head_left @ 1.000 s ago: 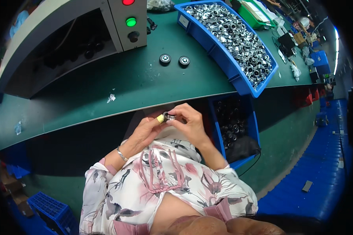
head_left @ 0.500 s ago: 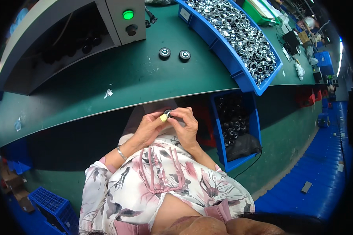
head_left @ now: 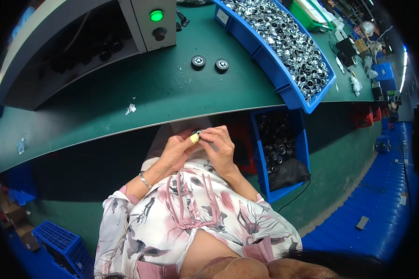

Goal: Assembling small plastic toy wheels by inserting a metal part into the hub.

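Just in front of the table's edge, both my hands meet at a small black wheel point(head_left: 197, 131), mostly covered by my fingers. My left hand point(head_left: 176, 152) is closed on its left side, with yellow tape wrapped round the thumb. On the other side, my right hand point(head_left: 221, 148) pinches at the wheel's face with thumb and fingertips; whether it holds a smaller part there is hidden. Two similar black wheels, a left one point(head_left: 198, 62) and a right one point(head_left: 222, 65), lie flat on the green table point(head_left: 163, 100), with pale marks at their centres.
A grey machine point(head_left: 142, 28) with a lit green lamp stands at the back left. To the right, a long blue bin point(head_left: 271, 69) full of shiny chrome parts overhangs the table edge. Below it sits a blue crate point(head_left: 264, 179) with black wheels and a dark cloth.
My hands stay together on the wheel, with only slight finger movement. The view has shifted a little, so the things on the table appear slightly more to the right.
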